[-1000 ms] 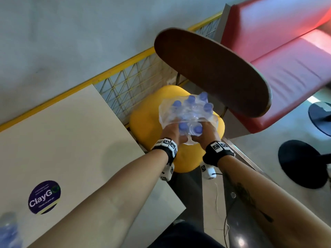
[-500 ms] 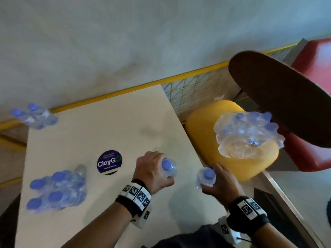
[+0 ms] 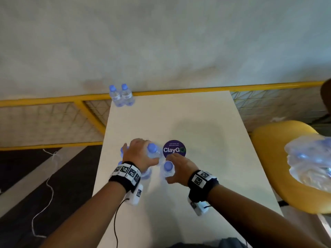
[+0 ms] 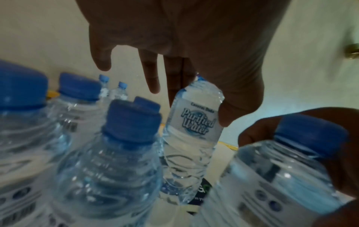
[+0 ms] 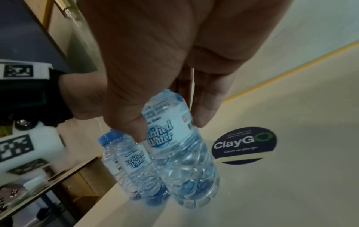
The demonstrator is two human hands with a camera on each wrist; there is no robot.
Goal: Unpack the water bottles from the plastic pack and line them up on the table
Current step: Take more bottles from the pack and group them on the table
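Left hand: the left hand (image 3: pixel 138 154) reaches in from 7 o'clock, knuckles up, thumb and fingers curled round a bottle (image 3: pixel 152 152) just below its blue cap. In the left wrist view the thumb (image 4: pixel 236 106) presses on the label, two fingers lie behind the neck and the other fingers hang free.
Right hand: the right hand (image 3: pixel 180 170) comes in from 5 o'clock and pinches a second bottle (image 3: pixel 168 169) at the label, thumb (image 5: pixel 128 116) on one side and fingers on the other; its base looks on or just above the table (image 3: pixel 206 122), I cannot tell which.
Where the bottles are: both held bottles stand upright at the table's near left, at 7 to 8 o'clock of the round ClayGo sticker (image 3: pixel 174 150). Standing bottles (image 4: pixel 116 147) crowd just beside the left hand. A far pair (image 3: pixel 121 94) stands touching at 11 o'clock, on the far left corner.
Pack: the plastic pack (image 3: pixel 308 161) lies on the yellow seat (image 3: pixel 279 140) at 3 o'clock, well apart from the table, with blue caps showing inside.
Handling: small, full and light enough for one hand; thin ribbed walls probably dent under a hard squeeze. The smooth label may slip, and the narrow base tips easily.
Best hold: likely the shoulder or label band, from above, set down straight.
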